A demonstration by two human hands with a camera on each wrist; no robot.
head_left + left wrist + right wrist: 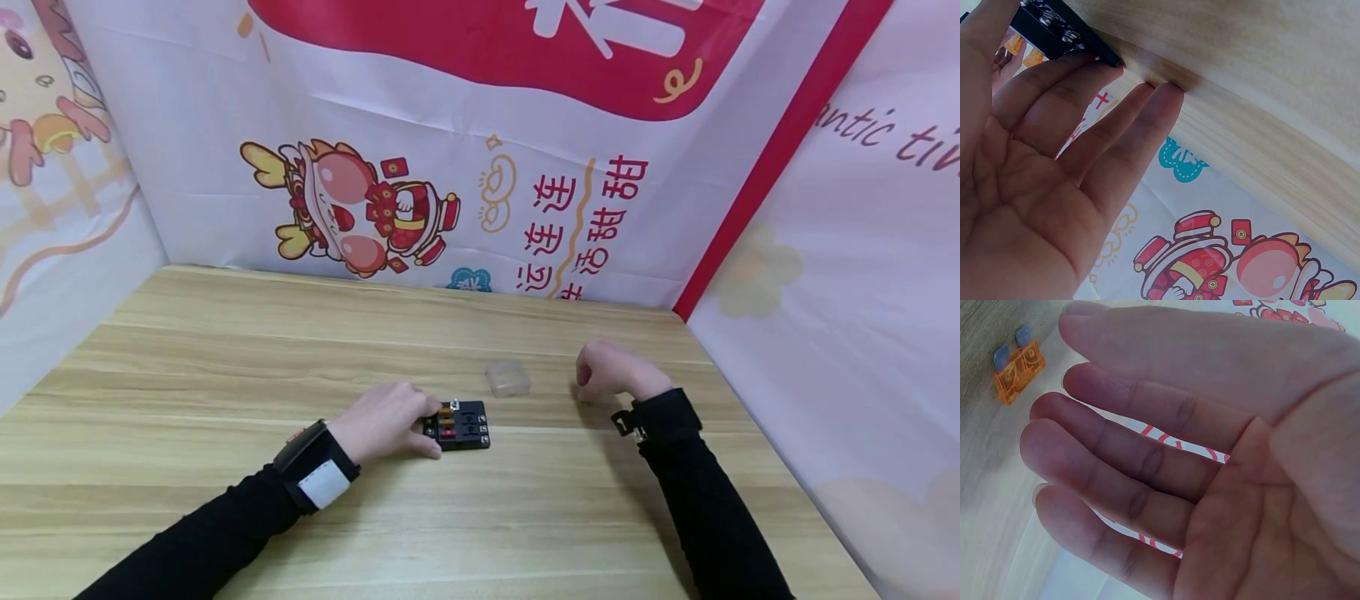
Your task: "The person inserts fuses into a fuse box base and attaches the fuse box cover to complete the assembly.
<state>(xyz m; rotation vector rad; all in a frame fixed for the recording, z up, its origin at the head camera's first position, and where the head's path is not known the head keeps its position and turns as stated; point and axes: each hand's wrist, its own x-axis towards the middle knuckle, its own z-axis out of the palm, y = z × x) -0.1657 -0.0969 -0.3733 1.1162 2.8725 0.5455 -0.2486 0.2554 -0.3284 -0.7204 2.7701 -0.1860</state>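
Note:
In the head view a black fuse block lies on the table, with orange and red blade fuses along its left side. My left hand grips its left end between thumb and fingers. In the left wrist view, fingertips touch the edge of the block, where screw terminals show. My right hand is just above the table farther right. In the right wrist view a loose orange blade fuse with two metal prongs lies just beyond the fingertips of the right hand. The fingers are loosely bent and hold nothing.
A clear plastic cover rests on the wooden table behind the fuse block, between the two hands. Printed cloth walls stand behind and at both sides of the table.

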